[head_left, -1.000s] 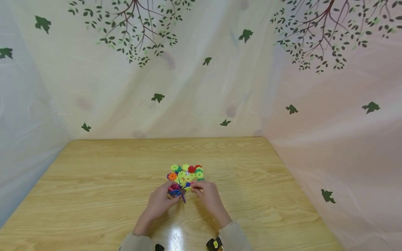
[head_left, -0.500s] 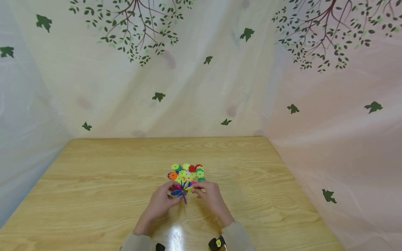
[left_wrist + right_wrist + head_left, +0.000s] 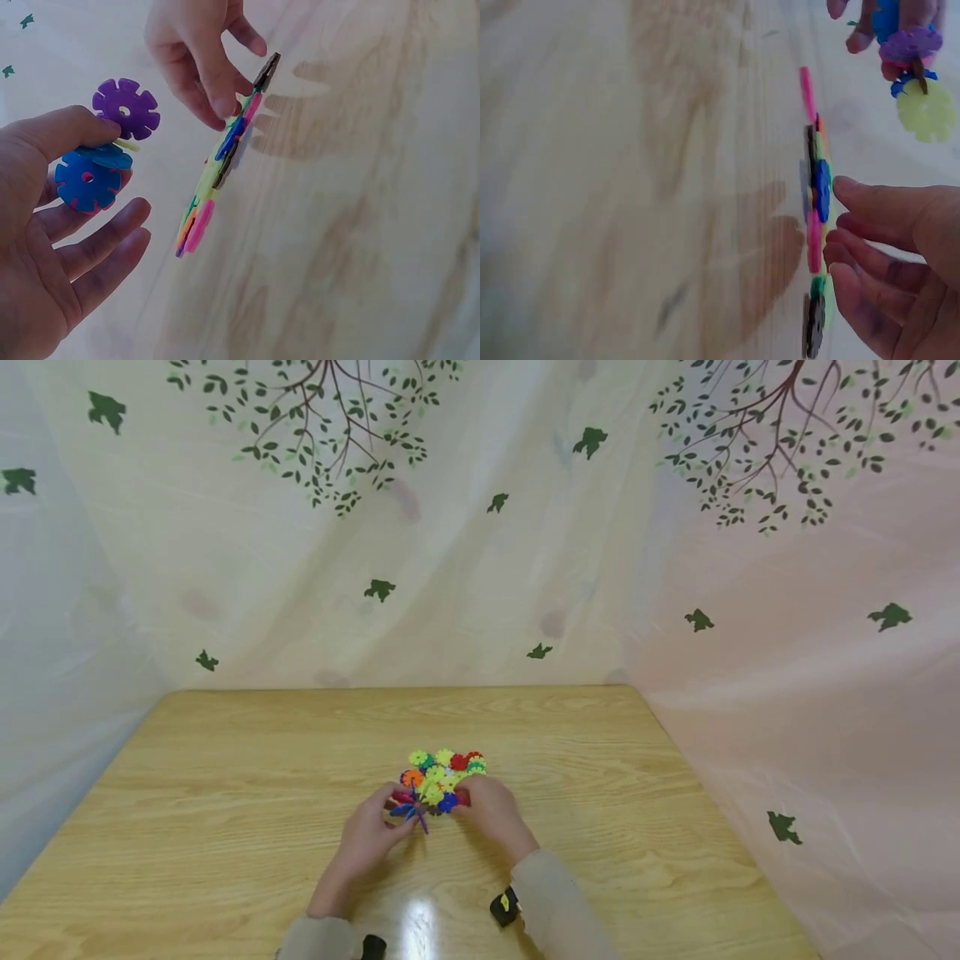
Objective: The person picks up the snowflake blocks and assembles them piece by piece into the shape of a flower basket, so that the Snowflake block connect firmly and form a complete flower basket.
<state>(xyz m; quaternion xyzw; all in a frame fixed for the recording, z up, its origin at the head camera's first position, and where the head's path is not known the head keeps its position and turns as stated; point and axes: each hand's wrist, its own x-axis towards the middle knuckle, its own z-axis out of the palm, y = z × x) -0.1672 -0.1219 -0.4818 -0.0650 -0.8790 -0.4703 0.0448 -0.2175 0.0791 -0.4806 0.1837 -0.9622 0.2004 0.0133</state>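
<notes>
My left hand (image 3: 367,832) pinches a cluster of interlocked flower-shaped plastic discs (image 3: 88,182) between thumb and fingers, above the table. Purple, blue and pink discs show in the left wrist view; a pale yellow disc (image 3: 926,112) on the cluster appears in the right wrist view. Loose notched discs (image 3: 435,778) lie in a flat, colourful group on the table just beyond. My right hand (image 3: 491,814) is over the right side of that group, fingertips at its edge near a blue disc (image 3: 823,191). Its fingers are loosely bent, with nothing visible between them.
The wooden table (image 3: 262,760) extends around the discs. Behind it hangs a pale curtain (image 3: 450,552) printed with leaves and branches. Dark wrist-worn devices, one by the right sleeve (image 3: 504,906), sit near the table's front.
My right hand has left the held cluster, where it was at a yellow disc, and moved forward to the loose discs. The left hand has shifted slightly left with the cluster.
</notes>
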